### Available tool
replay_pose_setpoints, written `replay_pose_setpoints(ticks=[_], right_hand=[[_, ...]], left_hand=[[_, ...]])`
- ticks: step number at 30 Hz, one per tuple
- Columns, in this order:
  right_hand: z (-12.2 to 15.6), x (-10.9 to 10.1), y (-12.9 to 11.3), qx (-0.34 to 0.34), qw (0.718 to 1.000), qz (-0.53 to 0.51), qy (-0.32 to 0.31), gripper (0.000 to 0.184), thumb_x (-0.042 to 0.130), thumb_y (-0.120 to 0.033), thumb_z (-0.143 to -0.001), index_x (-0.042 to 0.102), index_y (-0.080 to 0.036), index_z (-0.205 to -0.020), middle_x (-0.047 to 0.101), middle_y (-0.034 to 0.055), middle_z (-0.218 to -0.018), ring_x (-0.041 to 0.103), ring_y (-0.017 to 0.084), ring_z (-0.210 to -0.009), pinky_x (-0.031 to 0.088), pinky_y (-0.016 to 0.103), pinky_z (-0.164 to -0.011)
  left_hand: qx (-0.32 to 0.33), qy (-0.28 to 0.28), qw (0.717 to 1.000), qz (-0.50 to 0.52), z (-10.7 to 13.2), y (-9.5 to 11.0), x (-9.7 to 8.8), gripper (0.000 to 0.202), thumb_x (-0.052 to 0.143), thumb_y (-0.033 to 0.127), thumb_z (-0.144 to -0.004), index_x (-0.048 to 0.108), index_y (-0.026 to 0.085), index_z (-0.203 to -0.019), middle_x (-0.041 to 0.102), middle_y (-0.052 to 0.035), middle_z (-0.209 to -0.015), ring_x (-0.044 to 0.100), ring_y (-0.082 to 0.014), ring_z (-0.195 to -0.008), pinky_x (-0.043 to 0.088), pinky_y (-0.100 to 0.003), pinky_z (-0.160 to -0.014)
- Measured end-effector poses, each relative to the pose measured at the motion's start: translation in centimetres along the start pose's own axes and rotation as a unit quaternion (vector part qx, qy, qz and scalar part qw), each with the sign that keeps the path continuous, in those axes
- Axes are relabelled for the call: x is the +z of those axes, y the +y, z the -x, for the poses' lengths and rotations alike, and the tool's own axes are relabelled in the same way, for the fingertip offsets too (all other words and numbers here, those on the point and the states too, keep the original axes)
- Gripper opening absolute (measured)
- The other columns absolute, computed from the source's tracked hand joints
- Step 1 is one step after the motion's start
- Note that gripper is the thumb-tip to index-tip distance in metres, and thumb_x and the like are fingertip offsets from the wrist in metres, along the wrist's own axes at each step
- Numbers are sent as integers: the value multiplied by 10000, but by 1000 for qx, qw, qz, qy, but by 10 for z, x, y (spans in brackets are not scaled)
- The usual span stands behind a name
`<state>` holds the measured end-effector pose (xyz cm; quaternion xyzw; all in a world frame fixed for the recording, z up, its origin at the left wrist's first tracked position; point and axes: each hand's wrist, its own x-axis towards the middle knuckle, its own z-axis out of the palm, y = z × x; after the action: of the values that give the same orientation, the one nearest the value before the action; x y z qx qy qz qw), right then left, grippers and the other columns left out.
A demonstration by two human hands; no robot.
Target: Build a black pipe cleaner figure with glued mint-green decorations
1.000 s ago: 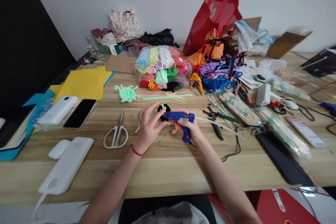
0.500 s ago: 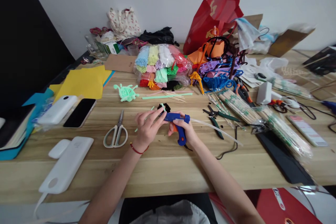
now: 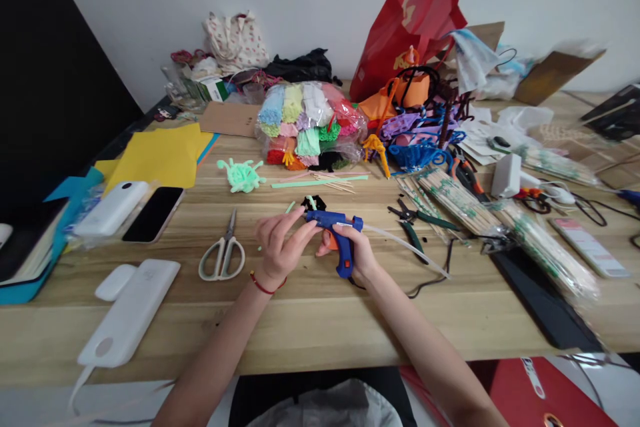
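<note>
R hand (image 3: pixel 354 248) grips glue gun (image 3: pixel 336 230), scissors (image 3: pixel 223 252) nearby

Bright, even, soft-shadowed light; edges bow outward (wide lens), corners slightly blurred.

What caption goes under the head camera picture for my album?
Right hand grips a blue glue gun, its nozzle at the left hand, beside scissors on a cluttered wooden table.
</note>
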<state>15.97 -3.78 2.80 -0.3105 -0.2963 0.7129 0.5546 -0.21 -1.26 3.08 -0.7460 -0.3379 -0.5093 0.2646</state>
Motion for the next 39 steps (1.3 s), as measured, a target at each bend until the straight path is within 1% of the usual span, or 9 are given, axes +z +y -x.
replay_pose_setpoints(ticks=[3, 5, 7, 14, 19, 24, 28, 32, 39], right_hand=[[0, 2, -2, -13, 1000, -1, -9, 143, 616, -295, -753, 595, -167, -811, 645, 5, -583, 652, 189, -522, 568, 348, -632], [0, 4, -3, -20, 1000, -1, -13, 134, 619, -291, -749, 598, -168, -798, 641, 2, -568, 644, 184, -518, 567, 375, -699], [0, 6, -3, -21, 1000, -3, -11, 125, 616, -289, -749, 602, -167, -769, 641, 3, -562, 632, 177, -512, 559, 394, -753], [1, 9, 2, -1, 1000, -25, 16, 134, 612, -284, -750, 623, -151, -733, 653, 19, -585, 617, 164, -513, 552, 383, -781], [2, 10, 3, 16, 999, -45, 26, 137, 599, -278, -757, 644, -151, -730, 650, 20, -584, 617, 164, -518, 551, 374, -790], [3, 12, -1, 28, 998, -46, 25, 199, 580, -298, -763, 672, -139, -687, 642, 29, -590, 612, 165, -529, 555, 394, -801], [4, 13, -4, 38, 998, -53, 26, 237, 579, -314, -759, 665, -139, -626, 628, 31, -582, 606, 162, -529, 552, 393, -814], [4, 14, -4, 41, 997, -55, 37, 219, 589, -310, -744, 672, -136, -640, 626, 27, -574, 613, 163, -527, 559, 362, -776], [2, 13, 4, 21, 997, -54, 49, 172, 615, -298, -734, 657, -145, -667, 644, 20, -582, 617, 156, -517, 554, 365, -806]], left_hand=[[-26, -25, 999, -5, 0, 1, 2, 354, 775, 341, -706, 696, 245, -1037, 682, -92, -1046, 566, -206, -955, 414, -335, -887], [-26, -64, 998, -7, 0, 1, 2, 377, 745, 331, -742, 677, 263, -1107, 678, -91, -1096, 546, -212, -1006, 389, -342, -920], [-21, -83, 996, -4, 1, 1, 2, 362, 729, 308, -761, 674, 293, -1119, 690, -69, -1101, 531, -211, -1018, 371, -346, -929], [-1, -64, 998, -3, 3, -3, -1, 298, 741, 279, -757, 698, 336, -1047, 735, -4, -1012, 559, -182, -905, 363, -333, -868], [16, -30, 999, -17, 1, -3, -1, 276, 795, 289, -690, 716, 320, -953, 746, 20, -979, 570, -184, -832, 367, -344, -823], [10, -8, 1000, -27, -3, 1, -3, 221, 794, 320, -688, 714, 299, -892, 745, -6, -950, 578, -195, -835, 376, -356, -829], [-20, -21, 999, -41, -3, 2, -3, 273, 769, 372, -708, 713, 268, -955, 722, -61, -1015, 582, -208, -887, 391, -347, -853], [-12, -49, 998, -46, -2, 1, -2, 343, 749, 359, -732, 691, 313, -1067, 710, -52, -1079, 559, -221, -964, 365, -360, -884], [-25, -75, 997, -6, 0, 0, -5, 216, 730, 319, -760, 700, 322, -974, 718, -12, -1087, 546, -208, -978, 341, -364, -892]])
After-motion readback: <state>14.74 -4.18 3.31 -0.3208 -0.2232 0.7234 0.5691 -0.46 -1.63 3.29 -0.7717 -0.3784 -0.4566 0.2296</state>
